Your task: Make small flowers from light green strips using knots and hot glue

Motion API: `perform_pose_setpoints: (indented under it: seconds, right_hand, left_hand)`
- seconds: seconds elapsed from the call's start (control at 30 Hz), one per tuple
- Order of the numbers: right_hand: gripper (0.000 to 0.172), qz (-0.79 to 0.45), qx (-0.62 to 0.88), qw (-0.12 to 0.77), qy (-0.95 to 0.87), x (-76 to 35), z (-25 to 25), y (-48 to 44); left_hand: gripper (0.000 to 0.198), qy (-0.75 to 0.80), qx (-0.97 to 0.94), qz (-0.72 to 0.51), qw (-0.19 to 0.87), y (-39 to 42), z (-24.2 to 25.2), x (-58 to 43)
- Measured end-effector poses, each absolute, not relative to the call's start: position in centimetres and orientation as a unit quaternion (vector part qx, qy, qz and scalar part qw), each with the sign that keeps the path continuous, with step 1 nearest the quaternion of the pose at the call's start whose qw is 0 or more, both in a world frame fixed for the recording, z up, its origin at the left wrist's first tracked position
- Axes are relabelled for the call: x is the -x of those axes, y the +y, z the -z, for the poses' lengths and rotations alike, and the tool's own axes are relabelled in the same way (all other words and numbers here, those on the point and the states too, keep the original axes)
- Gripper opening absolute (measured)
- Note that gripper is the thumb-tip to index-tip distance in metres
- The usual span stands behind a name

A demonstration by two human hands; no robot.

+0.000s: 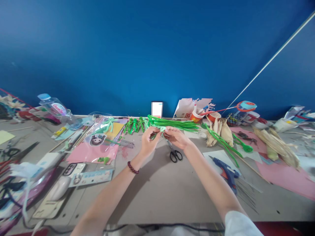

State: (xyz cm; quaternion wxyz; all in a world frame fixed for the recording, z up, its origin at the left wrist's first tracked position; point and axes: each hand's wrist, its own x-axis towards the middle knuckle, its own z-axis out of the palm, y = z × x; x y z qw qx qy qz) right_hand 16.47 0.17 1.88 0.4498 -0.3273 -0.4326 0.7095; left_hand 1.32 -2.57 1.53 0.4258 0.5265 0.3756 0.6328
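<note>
In the head view, the left hand (150, 139) and right hand (177, 137) met over the table (152, 196), nearer its far edge than its near edge. Thumb and fingers of each were nearly closed, pinching a small pale green piece (162, 129) between them. Good handling probably meant one hand steadying while the other shaped, with a light, even pinch so the soft surface was not crushed. The scissors (176, 156) lay just nearer the near edge, best left clear of the wrists.

By the far edge, right of the middle, a red-and-white cup (196, 118) held slim, pen-like things; the contents of the bottle (56, 106) toward the far left corner could not be told. Nearer the left edge, a clear bag (97, 139) showed green strips and a yellow sheet.
</note>
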Motion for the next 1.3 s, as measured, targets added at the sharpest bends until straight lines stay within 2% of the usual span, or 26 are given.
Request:
perform_pose_setpoints:
  seconds: [0.3,0.43,0.67,0.73,0.9,0.97,1.03,1.1,1.3]
  right_hand:
    - [0.024,-0.764,0.329,0.418,-0.365,-17.0,-2.3,0.3]
    - [0.025,-0.744,0.363,0.404,-0.388,-17.2,-2.6,0.1]
    - [0.026,-0.742,0.339,0.371,-0.445,-17.7,-2.5,0.1]
    - [0.026,-0.748,0.329,0.364,-0.447,-17.8,-2.5,0.0]
    - [0.030,-0.767,0.304,0.352,-0.443,-17.7,-2.9,-0.3]
    - [0.031,-0.765,0.311,0.364,-0.431,-17.5,-2.9,-0.4]
    - [0.030,-0.748,0.329,0.389,-0.424,-17.2,-3.0,-0.3]
    - [0.030,-0.720,0.353,0.414,-0.430,-17.0,-2.9,-0.2]
    - [0.028,-0.541,0.454,0.483,-0.518,-17.1,-3.4,-0.2]
  left_hand:
    - [0.005,0.371,-0.610,-0.611,0.342,-2.1,-1.0,-0.5]
    - [0.007,0.367,-0.667,-0.572,0.306,-1.9,-0.5,0.1]
    - [0.004,0.366,-0.691,-0.557,0.279,-2.0,-0.7,0.7]
    - [0.004,0.355,-0.720,-0.550,0.230,-1.9,-0.7,0.6]
    - [0.008,0.306,-0.801,-0.514,0.025,-1.7,-0.6,0.5]
    - [0.008,0.300,-0.803,-0.514,-0.008,-1.7,-0.6,0.5]
    - [0.006,0.309,-0.790,-0.529,-0.001,-1.7,-0.7,0.4]
    - [0.004,0.332,-0.761,-0.555,0.048,-1.6,-0.7,0.1]
    - [0.016,0.381,-0.631,-0.575,0.355,-1.0,0.2,-0.8]
